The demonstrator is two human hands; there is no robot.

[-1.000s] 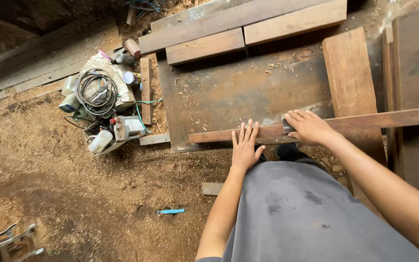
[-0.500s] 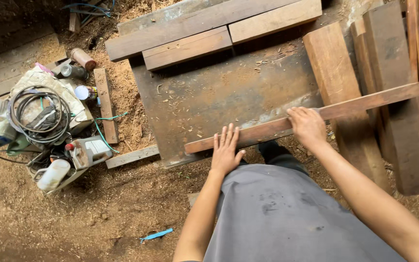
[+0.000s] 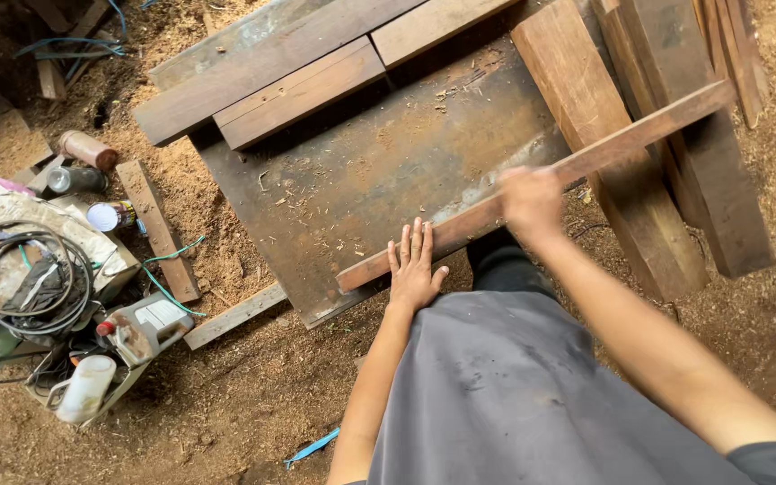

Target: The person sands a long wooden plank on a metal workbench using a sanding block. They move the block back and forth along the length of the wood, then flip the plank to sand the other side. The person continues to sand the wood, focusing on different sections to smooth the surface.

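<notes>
A long narrow wooden plank [image 3: 621, 144] lies slantwise across the near edge of a rusty metal plate [image 3: 388, 162]. My left hand [image 3: 413, 267] rests flat with fingers spread on the plank's near left end. My right hand [image 3: 532, 202], blurred by motion, lies on top of the plank further right, fingers curled over it. My grey trousers fill the lower middle of the view.
Thick planks [image 3: 280, 63] lie along the plate's far edge and more beams [image 3: 621, 153] stack at the right. A coiled black cable [image 3: 24, 283], a power tool [image 3: 141, 328], cans [image 3: 87, 148] and a white bottle [image 3: 83, 391] sit at the left on sawdust ground. A blue strip [image 3: 312, 446] lies near my feet.
The view has swung left and tilted, so the plank now runs steeper up to the right. My right hand has slid along the plank and blurs; my left hand stays pressed on its end.
</notes>
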